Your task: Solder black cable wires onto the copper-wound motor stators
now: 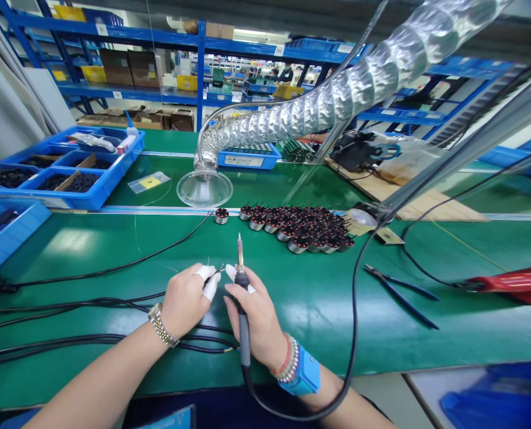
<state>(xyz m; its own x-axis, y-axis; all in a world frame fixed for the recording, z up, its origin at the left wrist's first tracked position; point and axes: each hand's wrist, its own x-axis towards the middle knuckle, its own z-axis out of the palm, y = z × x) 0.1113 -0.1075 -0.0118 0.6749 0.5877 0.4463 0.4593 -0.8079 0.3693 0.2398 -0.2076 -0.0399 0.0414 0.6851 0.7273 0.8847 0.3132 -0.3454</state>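
Left hand (185, 301): pinching a thin wire (217, 271) between white finger cots (210, 286), just left of the soldering iron (243, 316) tip.
Right hand (258, 316): closing around the soldering iron grip, tip pointing upward.
Surroundings: brushless motors (301, 226) are clustering beyond the soldering iron; black cables (90, 341) are running left of it; blue-handled diagonal cutters (399, 295) are lying right of it.
Risk: a slip is potentially burning the finger cots, since the tip is standing very near them.
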